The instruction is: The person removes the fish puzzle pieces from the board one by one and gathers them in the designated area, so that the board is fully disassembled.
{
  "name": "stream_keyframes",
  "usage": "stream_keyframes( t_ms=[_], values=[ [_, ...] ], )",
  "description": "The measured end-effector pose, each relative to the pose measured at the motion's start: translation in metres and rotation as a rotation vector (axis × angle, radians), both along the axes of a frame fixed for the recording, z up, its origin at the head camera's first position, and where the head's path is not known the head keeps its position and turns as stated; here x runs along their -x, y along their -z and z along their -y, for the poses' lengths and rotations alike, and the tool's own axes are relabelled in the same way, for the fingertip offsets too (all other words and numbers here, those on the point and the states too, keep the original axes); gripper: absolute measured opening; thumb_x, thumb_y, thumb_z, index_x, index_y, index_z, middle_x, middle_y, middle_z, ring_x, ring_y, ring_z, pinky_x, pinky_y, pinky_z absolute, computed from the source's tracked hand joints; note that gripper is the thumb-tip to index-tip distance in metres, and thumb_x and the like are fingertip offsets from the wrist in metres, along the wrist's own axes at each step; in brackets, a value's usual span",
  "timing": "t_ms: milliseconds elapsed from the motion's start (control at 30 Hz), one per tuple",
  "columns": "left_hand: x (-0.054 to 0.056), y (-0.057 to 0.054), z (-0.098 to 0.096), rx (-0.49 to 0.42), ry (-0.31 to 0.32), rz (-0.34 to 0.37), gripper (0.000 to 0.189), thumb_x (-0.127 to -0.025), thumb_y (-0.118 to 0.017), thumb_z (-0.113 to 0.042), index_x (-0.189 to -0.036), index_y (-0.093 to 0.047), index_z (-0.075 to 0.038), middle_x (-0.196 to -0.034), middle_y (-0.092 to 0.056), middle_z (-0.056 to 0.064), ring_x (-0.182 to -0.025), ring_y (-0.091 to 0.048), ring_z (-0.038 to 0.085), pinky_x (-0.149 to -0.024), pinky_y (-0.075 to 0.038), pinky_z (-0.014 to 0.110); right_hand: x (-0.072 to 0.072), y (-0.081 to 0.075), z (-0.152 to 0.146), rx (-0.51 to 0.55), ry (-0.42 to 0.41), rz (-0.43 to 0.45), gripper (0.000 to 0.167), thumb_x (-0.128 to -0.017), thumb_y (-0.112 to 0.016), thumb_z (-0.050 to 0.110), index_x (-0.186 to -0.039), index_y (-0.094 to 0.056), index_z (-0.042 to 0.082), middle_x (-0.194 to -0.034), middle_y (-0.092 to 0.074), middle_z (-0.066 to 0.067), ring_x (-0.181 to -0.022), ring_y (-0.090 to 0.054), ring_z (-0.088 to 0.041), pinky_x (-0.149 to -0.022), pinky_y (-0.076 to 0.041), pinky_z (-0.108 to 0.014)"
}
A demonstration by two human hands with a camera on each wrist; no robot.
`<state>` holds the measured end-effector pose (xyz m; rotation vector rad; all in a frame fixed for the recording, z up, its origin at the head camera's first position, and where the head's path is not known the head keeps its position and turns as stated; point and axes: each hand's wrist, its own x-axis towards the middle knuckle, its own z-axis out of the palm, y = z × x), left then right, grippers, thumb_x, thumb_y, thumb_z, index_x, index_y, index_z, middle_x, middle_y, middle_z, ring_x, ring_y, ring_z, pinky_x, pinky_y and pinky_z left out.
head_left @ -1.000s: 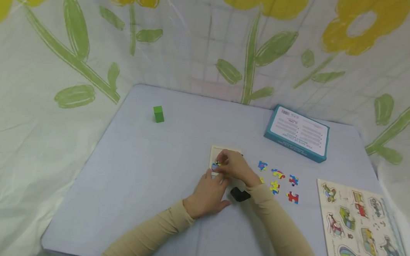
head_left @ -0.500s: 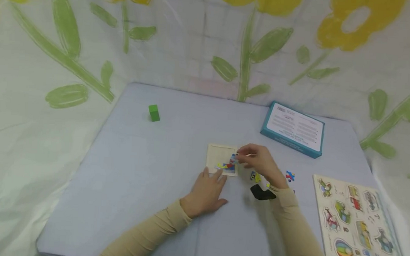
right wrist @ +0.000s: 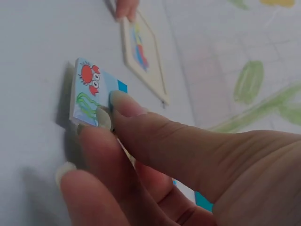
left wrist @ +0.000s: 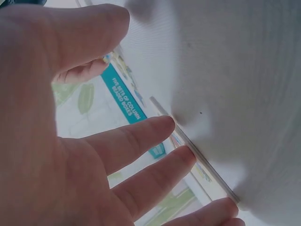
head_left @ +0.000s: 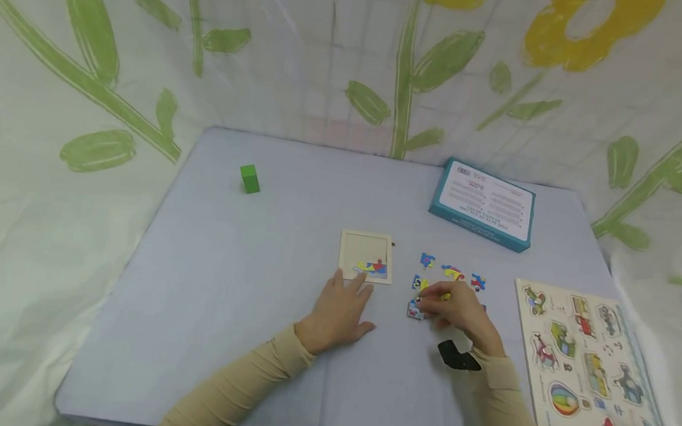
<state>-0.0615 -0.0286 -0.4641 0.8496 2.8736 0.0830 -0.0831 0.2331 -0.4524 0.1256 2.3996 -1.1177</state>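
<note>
Thumb and fingers of my right hand point(head_left: 457, 309) pinch a flat puzzle piece point(right wrist: 91, 92) printed with a red crab and green seaweed. In the head view this hand is right of the tray, low among the loose pieces. My left hand point(head_left: 338, 312) lies with fingers extended, its fingertips at the near edge of a small square wooden puzzle tray point(head_left: 343, 248). Joined blue, yellow and red pieces point(head_left: 373, 268) fill part of the tray's near side. In the left wrist view, fingertips point(left wrist: 183, 153) touch the tray's edge.
Several loose puzzle pieces point(head_left: 452, 271) lie beyond and beside the right hand, some hidden by it. A teal box point(head_left: 483, 204) sits at the back right, a green block point(head_left: 249, 178) at the back left. A large picture board point(head_left: 577, 341) lies at the right.
My right hand has moved from over the tray to the right and nearer, carrying the puzzle piece away from it. My left hand stays at the tray's near edge. The head view has shifted slightly.
</note>
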Motion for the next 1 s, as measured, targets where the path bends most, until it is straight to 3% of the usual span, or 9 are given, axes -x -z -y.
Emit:
stream_keyframes(
  t_ms=[167, 433, 567, 800, 1000],
  values=[
    [0.0, 0.001, -0.001, -0.01, 0.003, 0.006, 0.07, -0.091, -0.068, -0.061, -0.143, -0.059, -0.014, -0.154, -0.056, 0.01, -0.134, -0.055, 0.048, -0.111, -0.05, 0.052, -0.003, 0.008, 0.005, -0.036, 0.016, -0.012, 0.027, -0.086, -0.083, 0.016, -0.108, -0.077, 0.002, -0.079, -0.067, -0.004, -0.066, -0.065, -0.01, -0.055, -0.055, -0.028],
    [0.001, 0.002, 0.001, -0.04, -0.007, 0.017, 0.07, -0.091, -0.069, -0.06, -0.142, -0.059, -0.013, -0.155, -0.054, 0.01, -0.133, -0.057, 0.048, -0.11, -0.05, 0.054, -0.002, 0.012, 0.011, -0.175, -0.036, -0.15, 0.025, -0.084, -0.085, 0.018, -0.103, -0.075, 0.004, -0.079, -0.064, -0.002, -0.069, -0.052, -0.014, -0.058, -0.039, -0.023],
    [0.001, 0.003, 0.001, -0.051, -0.003, 0.019, 0.069, -0.09, -0.069, -0.061, -0.141, -0.061, -0.015, -0.16, -0.049, 0.003, -0.131, -0.058, 0.049, -0.108, -0.051, 0.057, -0.002, 0.011, 0.015, -0.223, -0.052, -0.183, 0.023, -0.084, -0.084, 0.018, -0.101, -0.075, 0.006, -0.079, -0.065, -0.002, -0.071, -0.051, -0.015, -0.061, -0.036, -0.025],
    [-0.002, 0.007, -0.01, -0.005, 0.009, -0.082, 0.071, -0.091, -0.06, -0.068, -0.147, -0.057, -0.024, -0.159, -0.051, -0.009, -0.122, -0.064, 0.046, -0.102, -0.047, 0.06, 0.003, 0.005, 0.016, -0.247, -0.117, -0.26, 0.023, -0.086, -0.081, 0.017, -0.105, -0.075, 0.006, -0.083, -0.07, -0.005, -0.071, -0.055, -0.013, -0.06, -0.039, -0.024],
    [-0.006, 0.003, -0.018, 0.044, 0.001, -0.154, 0.077, -0.09, -0.058, -0.074, -0.151, -0.053, -0.027, -0.155, -0.056, -0.01, -0.116, -0.067, 0.047, -0.1, -0.048, 0.059, 0.026, -0.003, 0.034, -0.173, -0.232, -0.359, 0.022, -0.095, -0.073, 0.015, -0.113, -0.073, 0.003, -0.089, -0.072, -0.009, -0.075, -0.063, -0.015, -0.065, -0.047, -0.025]
  ],
)
